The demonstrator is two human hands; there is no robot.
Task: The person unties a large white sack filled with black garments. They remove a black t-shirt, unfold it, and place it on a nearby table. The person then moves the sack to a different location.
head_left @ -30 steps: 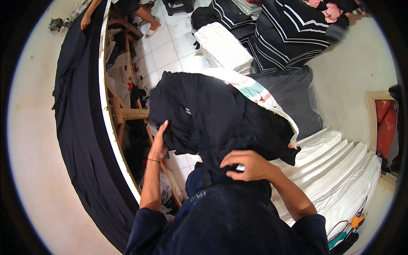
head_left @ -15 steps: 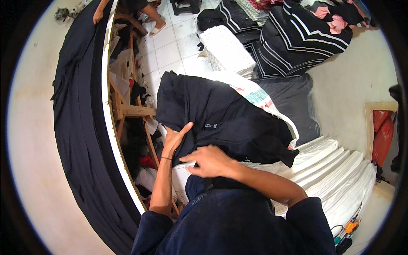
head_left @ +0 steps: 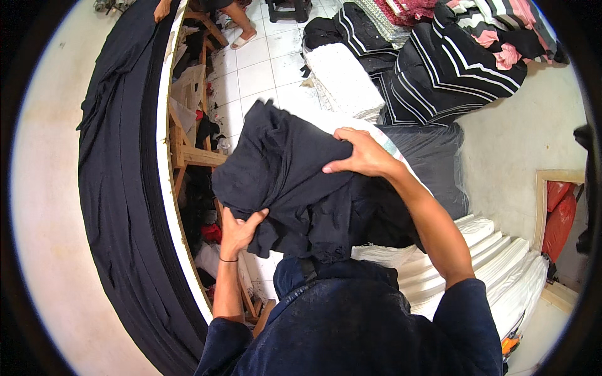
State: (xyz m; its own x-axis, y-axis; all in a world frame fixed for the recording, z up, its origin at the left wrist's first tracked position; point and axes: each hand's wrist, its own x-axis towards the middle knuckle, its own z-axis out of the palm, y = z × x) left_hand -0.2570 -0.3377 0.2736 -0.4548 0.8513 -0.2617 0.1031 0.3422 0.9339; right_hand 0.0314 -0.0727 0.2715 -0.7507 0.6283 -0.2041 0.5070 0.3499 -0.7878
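Cloth: black (head_left: 288, 178), bunched and creased, mid-view in front of the person's torso; clock directions below taken from it.
Left hand (head_left: 238, 233): at 7-8 o'clock, on the cloth's near-left edge; thumb on top, other fingers mostly hidden under it, closed on the fabric. Thin dark band at wrist.
Right hand (head_left: 367, 153): at 2 o'clock, thumb and fingers parted by a fold of cloth, gripping it; exact fingertip contact partly hidden.
Sack: white with coloured stripes (head_left: 390, 145), at 2 o'clock, partly covered by the cloth.
Dark pack: plastic-wrapped (head_left: 433, 166), 3 o'clock, beside the sack.
White fabric: folded in long ridges (head_left: 483, 269), 4 o'clock.
White stack: (head_left: 348, 81), 1 o'clock.
Striped bundle: black and white (head_left: 454, 72), 2 o'clock, beyond the sack.
Worktop: pale edge (head_left: 163, 125), 9 o'clock, carrying dark layers (head_left: 116, 188).
Co-worker's hand: (head_left: 162, 10), 11 o'clock, at the layers' far end.
Floor: white tiles (head_left: 256, 78), 12 o'clock.
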